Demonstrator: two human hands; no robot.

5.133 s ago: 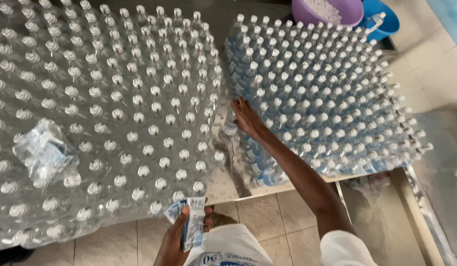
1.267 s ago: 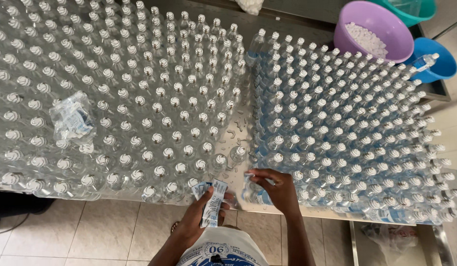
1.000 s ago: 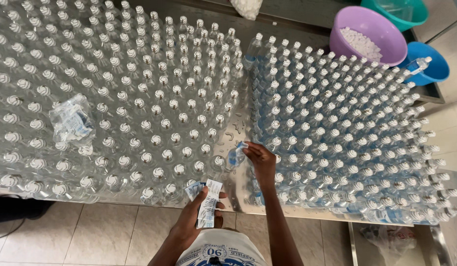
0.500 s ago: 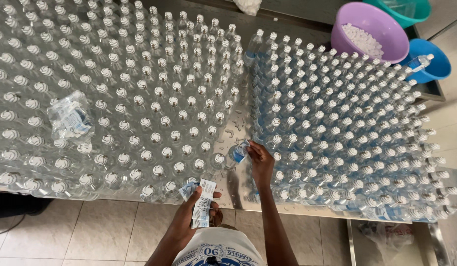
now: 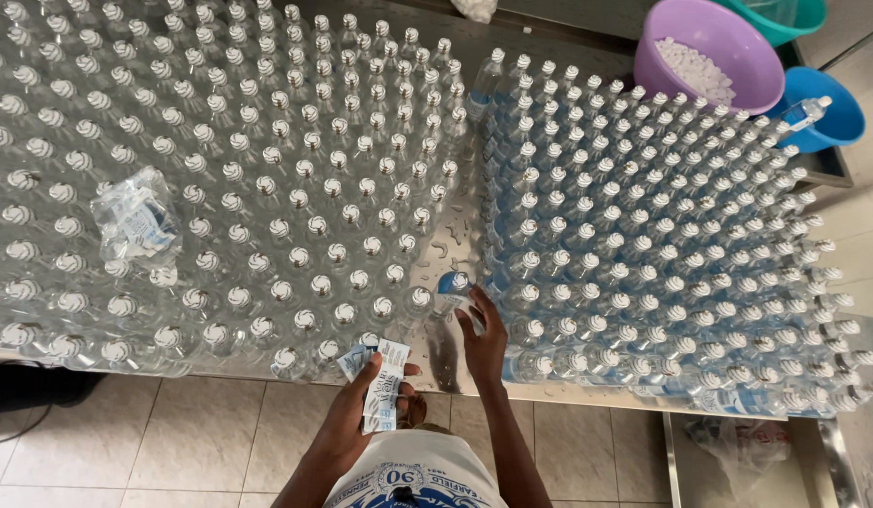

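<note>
My left hand [image 5: 357,414] holds a small stack of white and blue labels [image 5: 380,380] at the table's front edge. My right hand [image 5: 483,339] grips a clear plastic bottle [image 5: 452,293] with a blue label around its neck, standing in the gap between two blocks of bottles. On the left is a large block of clear unlabelled bottles [image 5: 239,188]. To the right stands a block of bottles with blue labels [image 5: 662,235].
A plastic bag of labels [image 5: 135,221] lies on top of the left bottles. A purple basin of white caps [image 5: 707,55], a blue basin [image 5: 826,111] and a teal one [image 5: 784,17] sit at the back right. The steel table [image 5: 446,235] ends above a tiled floor [image 5: 201,442].
My right hand moved from the front edge up into the gap and took hold of a bottle there. My left hand stayed at the edge with the labels.
</note>
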